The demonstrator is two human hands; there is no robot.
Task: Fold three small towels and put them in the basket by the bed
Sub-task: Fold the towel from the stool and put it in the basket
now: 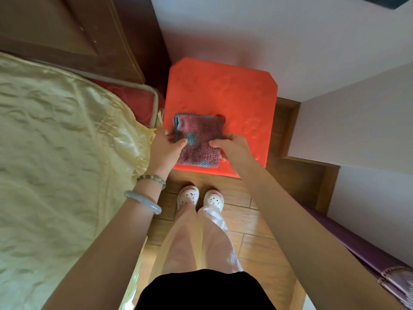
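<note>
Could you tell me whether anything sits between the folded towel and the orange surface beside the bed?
Nothing visible does. The left hand and right hand hold the towel right over the orange surface.

towel (199, 139) on stool (234, 90) | bed (55, 142) just left of stool | wall (268, 30) behind stool

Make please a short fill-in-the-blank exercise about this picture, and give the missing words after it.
1. The left hand and the right hand hold one folded ___ with blue-grey dots, over the orange plastic surface.
2. The bead bracelet and the pale bangle are on the ___ wrist.
3. The white clogs stand on a ___ floor.
Missing words: towel; left; wooden.
</note>
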